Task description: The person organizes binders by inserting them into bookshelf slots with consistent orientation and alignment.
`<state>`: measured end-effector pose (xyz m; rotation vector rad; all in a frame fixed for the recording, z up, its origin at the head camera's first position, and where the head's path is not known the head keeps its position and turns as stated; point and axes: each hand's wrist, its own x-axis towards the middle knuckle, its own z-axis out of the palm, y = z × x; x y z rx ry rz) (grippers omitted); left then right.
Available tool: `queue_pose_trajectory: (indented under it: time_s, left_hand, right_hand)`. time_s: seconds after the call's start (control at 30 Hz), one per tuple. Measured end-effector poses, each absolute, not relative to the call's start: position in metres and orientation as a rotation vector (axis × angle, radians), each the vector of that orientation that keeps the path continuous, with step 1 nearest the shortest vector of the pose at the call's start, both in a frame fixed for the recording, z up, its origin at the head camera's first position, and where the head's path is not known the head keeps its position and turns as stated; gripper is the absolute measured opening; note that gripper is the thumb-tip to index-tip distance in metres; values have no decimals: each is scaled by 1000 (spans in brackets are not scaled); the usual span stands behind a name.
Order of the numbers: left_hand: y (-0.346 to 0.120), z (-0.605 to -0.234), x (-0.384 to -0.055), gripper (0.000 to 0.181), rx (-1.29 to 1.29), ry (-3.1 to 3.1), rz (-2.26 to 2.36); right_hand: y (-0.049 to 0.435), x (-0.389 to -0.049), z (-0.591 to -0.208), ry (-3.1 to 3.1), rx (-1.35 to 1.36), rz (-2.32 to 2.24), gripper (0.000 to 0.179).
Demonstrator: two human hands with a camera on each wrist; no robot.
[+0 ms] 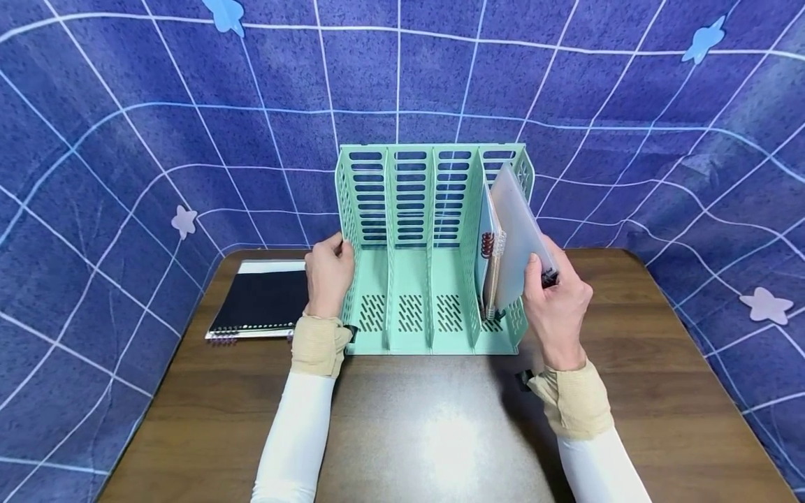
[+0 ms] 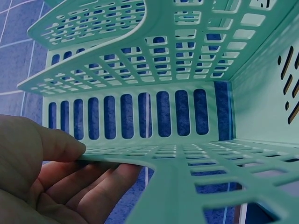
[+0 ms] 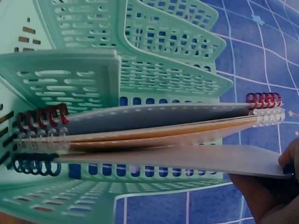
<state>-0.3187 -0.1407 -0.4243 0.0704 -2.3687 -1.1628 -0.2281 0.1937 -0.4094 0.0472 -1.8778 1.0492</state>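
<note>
A mint-green file rack (image 1: 410, 269) with tall perforated dividers stands upright on the table. My left hand (image 1: 330, 276) pinches the front edge of its left side wall, thumb inside and fingers outside in the left wrist view. My right hand (image 1: 558, 307) grips a ring-bound notebook (image 1: 518, 234) with a translucent cover by its near corner. That notebook leans in the rightmost compartment, its dark rings (image 3: 36, 165) low at the rack floor in the right wrist view. Beside it stand a red-ringed notebook (image 3: 159, 116) and a clear-ringed notebook (image 3: 163, 134).
A black ring-bound notebook (image 1: 260, 300) lies over a white one on the table (image 1: 402, 419), left of the rack and partly behind my left hand. A blue cloth (image 1: 283, 77) with a white grid and stars hangs behind and at both sides.
</note>
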Motion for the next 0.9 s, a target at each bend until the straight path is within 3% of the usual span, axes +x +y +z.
queue_pose_trajectory:
  time_s: [0.27, 0.47, 0.63, 0.9]
  left_hand:
    - [-141, -424, -320, 32, 59, -2372, -1170]
    - [-142, -424, -318, 26, 87, -2384, -1179]
    - [-142, -423, -318, 23, 84, -2388, -1179]
    - [-143, -425, -319, 24, 82, -2383, -1162]
  right_hand:
    - [194, -230, -414, -1981, 33, 1048, 41]
    - [196, -231, -415, -2171, 83, 1043, 25]
    - [195, -234, -419, -2241, 146, 1124, 33]
    - [195, -237, -425, -2355, 204, 985, 28]
